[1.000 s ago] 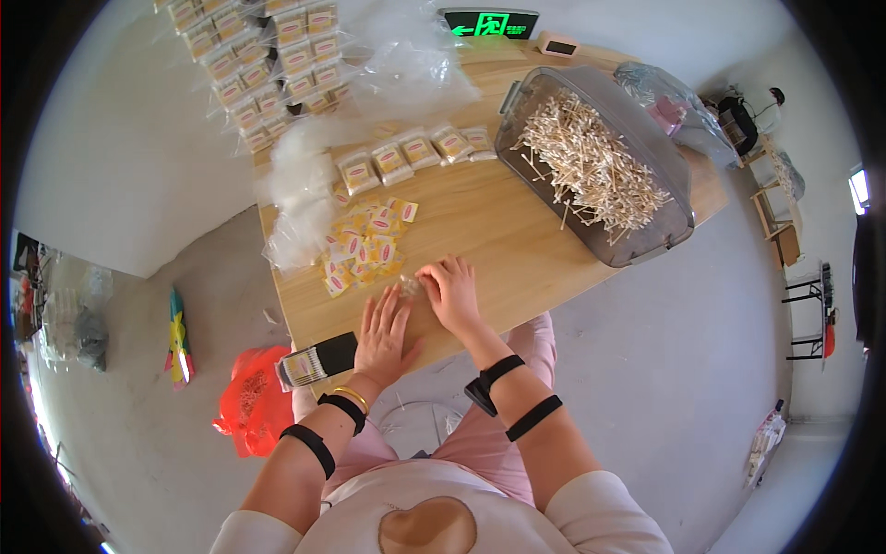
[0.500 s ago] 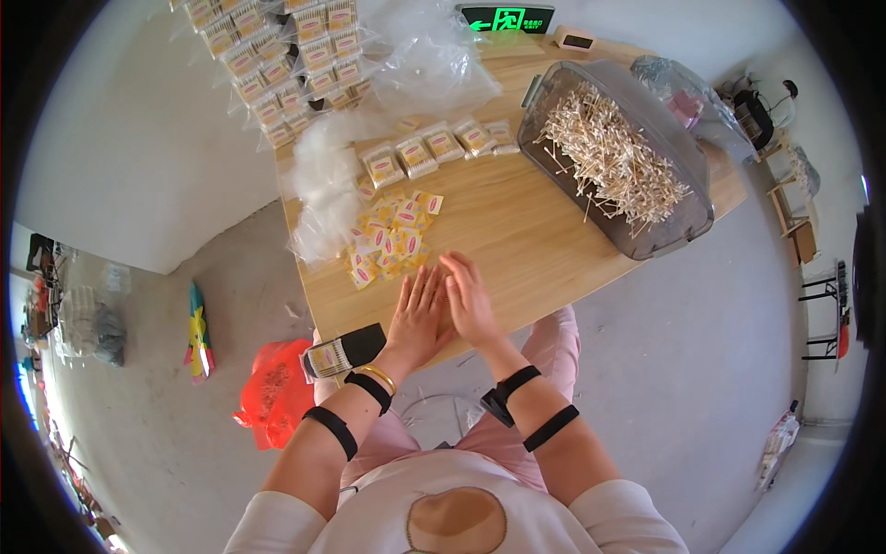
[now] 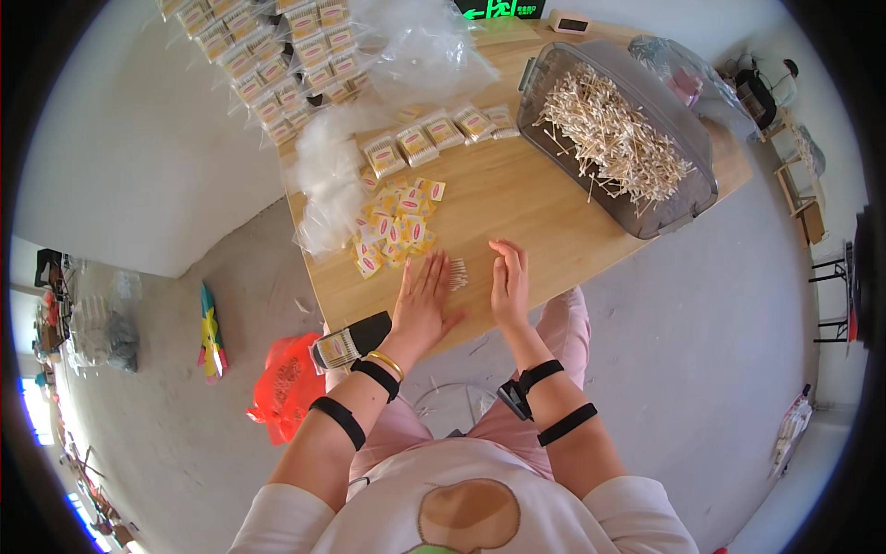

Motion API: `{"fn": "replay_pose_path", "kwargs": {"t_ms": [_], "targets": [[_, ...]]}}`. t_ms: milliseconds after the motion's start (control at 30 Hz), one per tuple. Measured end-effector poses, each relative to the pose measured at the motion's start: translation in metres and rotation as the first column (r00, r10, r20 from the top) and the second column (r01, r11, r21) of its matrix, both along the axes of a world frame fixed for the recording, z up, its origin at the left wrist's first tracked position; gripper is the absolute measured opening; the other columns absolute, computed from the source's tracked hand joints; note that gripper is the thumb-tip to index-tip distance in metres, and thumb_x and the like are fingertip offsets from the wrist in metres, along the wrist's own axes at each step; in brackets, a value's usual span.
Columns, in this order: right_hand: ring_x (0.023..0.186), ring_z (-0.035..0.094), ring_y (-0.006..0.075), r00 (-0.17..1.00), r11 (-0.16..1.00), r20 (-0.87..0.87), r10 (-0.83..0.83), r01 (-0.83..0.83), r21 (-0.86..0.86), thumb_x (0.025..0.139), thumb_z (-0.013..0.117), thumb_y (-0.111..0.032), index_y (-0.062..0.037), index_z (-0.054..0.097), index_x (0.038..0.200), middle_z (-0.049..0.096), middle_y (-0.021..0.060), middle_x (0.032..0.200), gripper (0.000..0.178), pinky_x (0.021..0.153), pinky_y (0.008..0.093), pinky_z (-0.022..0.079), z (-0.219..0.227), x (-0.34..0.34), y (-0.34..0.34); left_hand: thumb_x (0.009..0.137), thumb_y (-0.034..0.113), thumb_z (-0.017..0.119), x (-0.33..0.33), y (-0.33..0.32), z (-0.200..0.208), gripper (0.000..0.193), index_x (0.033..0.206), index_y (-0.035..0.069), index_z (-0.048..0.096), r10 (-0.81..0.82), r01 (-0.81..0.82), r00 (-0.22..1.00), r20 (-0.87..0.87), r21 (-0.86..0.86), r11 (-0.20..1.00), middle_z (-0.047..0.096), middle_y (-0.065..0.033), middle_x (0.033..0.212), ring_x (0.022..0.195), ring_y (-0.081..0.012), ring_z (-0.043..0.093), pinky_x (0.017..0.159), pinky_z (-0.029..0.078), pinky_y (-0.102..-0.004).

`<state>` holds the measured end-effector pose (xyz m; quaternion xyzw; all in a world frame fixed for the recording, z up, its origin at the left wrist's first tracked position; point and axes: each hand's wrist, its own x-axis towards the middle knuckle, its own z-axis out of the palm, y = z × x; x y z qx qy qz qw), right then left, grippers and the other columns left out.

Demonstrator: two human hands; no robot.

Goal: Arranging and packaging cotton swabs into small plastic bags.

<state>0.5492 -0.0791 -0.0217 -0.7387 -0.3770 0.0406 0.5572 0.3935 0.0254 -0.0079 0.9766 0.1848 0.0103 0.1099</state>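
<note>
On the table near its front edge lies a small row of cotton swabs, side by side. My left hand rests flat just left of them, fingers stretched out, its edge close to or touching the swabs. To their right, my right hand stands on its side, apart from the swabs, fingers extended and holding nothing. A heap of small yellow-and-white printed cards lies beyond my left hand. Farther right, a grey translucent plastic bin holds a large mass of loose cotton swabs.
Packed swab bags line the table beyond the cards. Clear plastic bags lie at the left, with stacked swab packs behind. A black holder with a swab pack sits at the front left edge, above a red bag.
My hands were together over the table; now they are apart, the right one having moved right. The row of cotton swabs between them has come into view.
</note>
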Motion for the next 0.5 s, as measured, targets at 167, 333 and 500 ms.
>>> {"fn": "replay_pose_path", "kwargs": {"t_ms": [167, 333, 500], "targets": [[0.121, 0.055, 0.0403, 1.0, 0.999, -0.008, 0.027, -0.027, -0.023, 0.105, 0.043, -0.008, -0.0021, 0.06, 0.127, 0.056, 0.0235, 0.131, 0.029, 0.102, 0.043, 0.046, 0.001, 0.002, -0.002, 0.096, 0.059, 0.053, -0.003, -0.006, 0.002, 0.094, 0.158, -0.005, 0.024, -0.001, 0.001, 1.0, 0.017, -0.012, 1.0, 0.021, -0.0195, 0.167, 0.157, -0.0304, 0.015, 0.127, 0.005, -0.053], [0.124, 0.055, 0.0382, 0.997, 0.998, -0.035, 0.062, -0.062, -0.004, 0.105, 0.043, -0.009, -0.0023, 0.06, 0.128, 0.057, 0.0217, 0.131, 0.029, 0.105, 0.0423, 0.044, 0.005, -0.003, 0.002, 0.097, 0.059, 0.051, -0.007, -0.004, -0.006, 0.093, 0.158, -0.005, 0.023, -0.004, 0.004, 1.0, -0.006, 0.033, 0.999, 0.022, -0.0188, 0.167, 0.157, -0.0304, 0.016, 0.127, 0.007, -0.0514], [0.129, 0.052, 0.0378, 0.982, 0.987, -0.098, 0.164, -0.163, 0.012, 0.105, 0.043, -0.011, -0.0016, 0.059, 0.131, 0.054, 0.0217, 0.136, 0.031, 0.109, 0.042, 0.042, 0.012, -0.008, 0.006, 0.096, 0.062, 0.052, -0.017, 0.003, 0.004, 0.098, 0.159, -0.006, 0.019, 0.109, -0.108, 0.994, 0.02, -0.039, 0.993, 0.02, -0.0208, 0.167, 0.158, -0.0311, 0.012, 0.127, 0.006, -0.0514]]}}
